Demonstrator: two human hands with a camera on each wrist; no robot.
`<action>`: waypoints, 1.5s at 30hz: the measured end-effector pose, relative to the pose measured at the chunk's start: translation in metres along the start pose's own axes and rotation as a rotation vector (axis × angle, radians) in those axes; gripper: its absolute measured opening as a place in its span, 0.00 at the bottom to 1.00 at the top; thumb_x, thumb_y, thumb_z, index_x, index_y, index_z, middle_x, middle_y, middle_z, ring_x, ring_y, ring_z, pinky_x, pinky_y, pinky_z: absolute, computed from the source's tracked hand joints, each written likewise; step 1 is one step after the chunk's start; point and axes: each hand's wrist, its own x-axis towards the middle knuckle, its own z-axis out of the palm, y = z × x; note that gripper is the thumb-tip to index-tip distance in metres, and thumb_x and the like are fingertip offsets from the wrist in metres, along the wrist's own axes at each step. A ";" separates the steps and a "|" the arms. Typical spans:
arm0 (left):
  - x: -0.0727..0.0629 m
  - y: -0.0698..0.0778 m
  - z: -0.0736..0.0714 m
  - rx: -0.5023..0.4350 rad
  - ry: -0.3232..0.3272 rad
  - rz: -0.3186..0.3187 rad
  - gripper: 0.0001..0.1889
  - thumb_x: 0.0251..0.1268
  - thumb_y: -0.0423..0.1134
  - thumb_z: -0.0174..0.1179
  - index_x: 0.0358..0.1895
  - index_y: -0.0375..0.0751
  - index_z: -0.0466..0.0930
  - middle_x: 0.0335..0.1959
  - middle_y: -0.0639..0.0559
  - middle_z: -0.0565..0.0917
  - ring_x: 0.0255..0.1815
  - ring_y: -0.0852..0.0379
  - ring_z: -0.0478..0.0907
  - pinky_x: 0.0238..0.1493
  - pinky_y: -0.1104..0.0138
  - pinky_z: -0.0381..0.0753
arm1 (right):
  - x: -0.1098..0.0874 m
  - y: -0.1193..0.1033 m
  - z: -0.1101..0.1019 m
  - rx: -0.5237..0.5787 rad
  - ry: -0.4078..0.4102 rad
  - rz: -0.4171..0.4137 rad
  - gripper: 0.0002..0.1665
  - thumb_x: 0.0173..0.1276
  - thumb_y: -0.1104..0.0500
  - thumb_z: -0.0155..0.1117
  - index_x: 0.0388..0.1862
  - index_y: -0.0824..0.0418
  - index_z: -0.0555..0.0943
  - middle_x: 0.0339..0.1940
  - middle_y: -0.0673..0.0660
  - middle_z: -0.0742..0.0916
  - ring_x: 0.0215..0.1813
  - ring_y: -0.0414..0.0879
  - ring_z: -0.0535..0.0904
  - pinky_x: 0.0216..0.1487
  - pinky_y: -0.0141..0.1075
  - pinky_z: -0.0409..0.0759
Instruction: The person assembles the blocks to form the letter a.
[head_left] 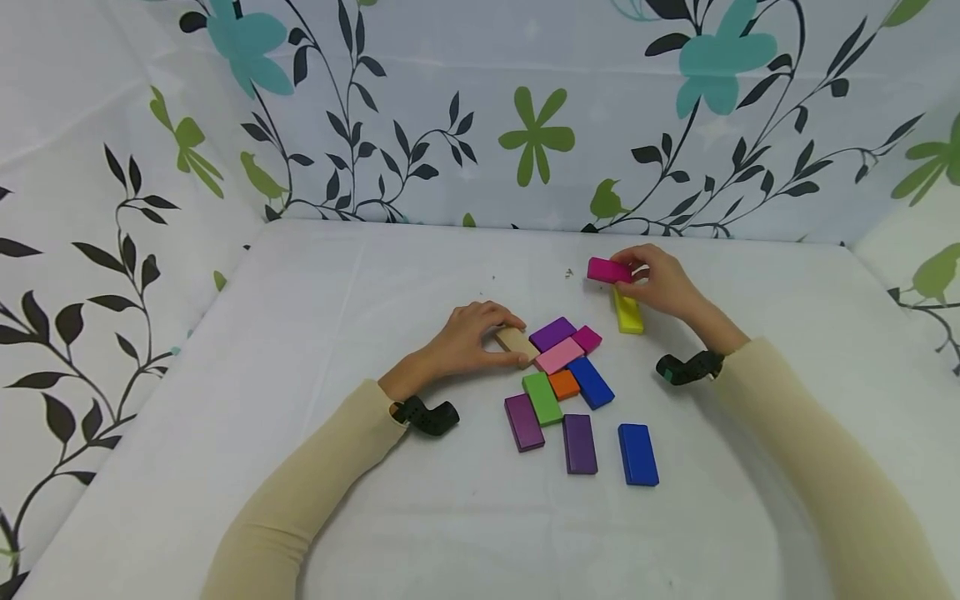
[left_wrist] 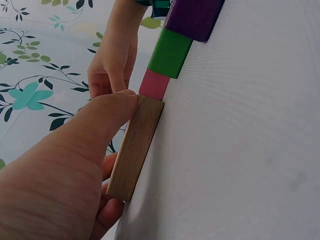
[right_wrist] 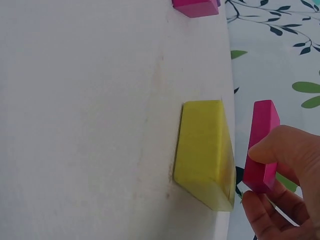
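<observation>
My left hand (head_left: pixel 474 340) grips a bare wooden block (head_left: pixel 516 342) lying at the left end of a cluster of coloured blocks. In the left wrist view, the thumb is at one end of this wooden block (left_wrist: pixel 135 147) and fingers curl at the other. Farther back on the right, my right hand (head_left: pixel 660 282) pinches a magenta block (head_left: pixel 609 270) between thumb and fingers. The right wrist view shows that magenta block (right_wrist: pixel 261 145) held up beyond a yellow block (right_wrist: pixel 202 145), which lies on the white surface.
Beside the wooden block lie a purple block (head_left: pixel 552 334), a pink block (head_left: pixel 559 356), a small magenta block (head_left: pixel 587 338), a blue block (head_left: pixel 591 382), an orange block (head_left: pixel 564 384) and a green block (head_left: pixel 542 398). Nearer are two dark purple blocks and another blue block (head_left: pixel 638 455). Patterned cloth hangs behind.
</observation>
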 end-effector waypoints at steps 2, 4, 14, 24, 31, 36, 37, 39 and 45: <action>0.000 -0.001 0.000 -0.003 0.001 0.004 0.25 0.58 0.53 0.68 0.58 0.50 0.80 0.60 0.50 0.76 0.64 0.50 0.66 0.66 0.47 0.55 | 0.003 0.001 0.000 -0.001 0.003 0.014 0.23 0.66 0.70 0.62 0.60 0.74 0.73 0.56 0.72 0.76 0.57 0.64 0.71 0.60 0.57 0.72; 0.001 -0.001 0.000 -0.008 0.000 0.007 0.25 0.58 0.53 0.68 0.58 0.50 0.80 0.60 0.50 0.76 0.64 0.50 0.66 0.66 0.47 0.55 | 0.005 0.003 0.001 -0.001 0.004 0.026 0.23 0.66 0.70 0.62 0.60 0.74 0.73 0.56 0.72 0.76 0.58 0.64 0.71 0.61 0.57 0.72; 0.003 -0.001 0.000 0.004 0.004 0.016 0.24 0.58 0.54 0.68 0.57 0.50 0.80 0.59 0.51 0.77 0.63 0.51 0.67 0.66 0.48 0.56 | 0.014 0.006 0.001 0.021 -0.004 0.080 0.24 0.67 0.70 0.61 0.61 0.73 0.72 0.57 0.71 0.75 0.59 0.64 0.70 0.63 0.56 0.70; 0.003 0.000 -0.001 0.004 -0.003 0.015 0.24 0.58 0.54 0.68 0.57 0.50 0.80 0.59 0.52 0.77 0.63 0.52 0.67 0.66 0.48 0.55 | 0.020 0.010 0.001 0.019 -0.030 0.121 0.24 0.68 0.68 0.60 0.63 0.72 0.71 0.59 0.71 0.74 0.60 0.64 0.69 0.63 0.56 0.70; 0.002 0.003 -0.003 0.001 -0.005 0.014 0.24 0.58 0.53 0.68 0.57 0.50 0.80 0.59 0.51 0.77 0.63 0.51 0.67 0.66 0.48 0.55 | 0.022 0.016 0.004 0.014 -0.064 0.168 0.24 0.70 0.65 0.59 0.63 0.69 0.73 0.60 0.70 0.74 0.60 0.65 0.70 0.63 0.55 0.70; 0.002 0.001 -0.002 0.006 -0.004 0.009 0.24 0.58 0.54 0.68 0.57 0.51 0.80 0.59 0.52 0.77 0.63 0.52 0.67 0.66 0.48 0.55 | 0.024 0.018 0.006 0.025 -0.078 0.171 0.23 0.71 0.64 0.58 0.64 0.68 0.73 0.62 0.70 0.73 0.61 0.65 0.69 0.63 0.56 0.69; 0.002 0.001 -0.002 0.009 -0.003 0.008 0.24 0.58 0.54 0.68 0.57 0.51 0.80 0.59 0.52 0.77 0.63 0.52 0.67 0.67 0.48 0.55 | 0.024 0.019 0.006 0.027 -0.080 0.169 0.23 0.71 0.64 0.58 0.64 0.68 0.73 0.62 0.70 0.73 0.61 0.65 0.69 0.64 0.56 0.69; 0.001 0.000 -0.002 0.011 -0.003 0.005 0.24 0.58 0.54 0.68 0.57 0.51 0.80 0.59 0.52 0.77 0.63 0.52 0.67 0.66 0.48 0.55 | 0.024 0.019 0.007 0.027 -0.080 0.164 0.22 0.72 0.63 0.57 0.64 0.68 0.73 0.62 0.69 0.73 0.61 0.65 0.69 0.63 0.57 0.69; -0.001 -0.001 -0.002 0.008 -0.005 0.000 0.25 0.58 0.54 0.68 0.57 0.51 0.80 0.59 0.51 0.76 0.63 0.51 0.67 0.67 0.47 0.55 | 0.022 0.018 0.009 0.045 -0.064 0.155 0.21 0.76 0.63 0.50 0.64 0.69 0.73 0.64 0.70 0.74 0.63 0.65 0.68 0.64 0.57 0.68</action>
